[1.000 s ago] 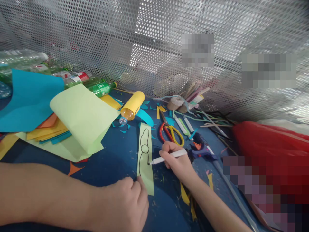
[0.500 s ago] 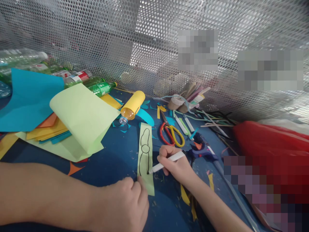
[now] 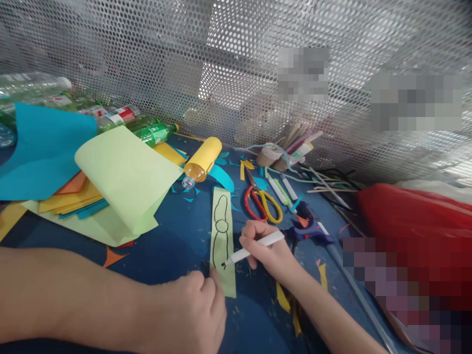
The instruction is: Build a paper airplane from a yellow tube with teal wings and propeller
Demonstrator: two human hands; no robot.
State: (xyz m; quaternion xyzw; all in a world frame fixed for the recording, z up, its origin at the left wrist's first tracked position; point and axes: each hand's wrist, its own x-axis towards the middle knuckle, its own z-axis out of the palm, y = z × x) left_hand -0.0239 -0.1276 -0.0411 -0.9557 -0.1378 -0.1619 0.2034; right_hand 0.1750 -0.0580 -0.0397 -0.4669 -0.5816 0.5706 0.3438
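A narrow strip of light green paper (image 3: 222,246) lies on the blue table (image 3: 177,246), with a black outline of two long lobes and a small ring drawn on it. My right hand (image 3: 267,250) grips a white marker (image 3: 254,247), its black tip touching the strip near the outline's lower end. My left hand (image 3: 191,312) is closed, its fingers pressing down the near end of the strip.
Sheets of green, blue, yellow and orange paper (image 3: 121,177) are stacked at left. A bottle wrapped in yellow (image 3: 201,160), green plastic bottles (image 3: 155,133), red-and-yellow scissors (image 3: 261,201), a blue glue gun (image 3: 309,226), sticks and paper scraps lie behind. Red cloth (image 3: 405,216) fills the right. A perforated metal screen (image 3: 221,59) closes the back.
My right hand has drawn the marker down the strip's right side toward me, and the black line has grown longer. My left hand has stayed put.
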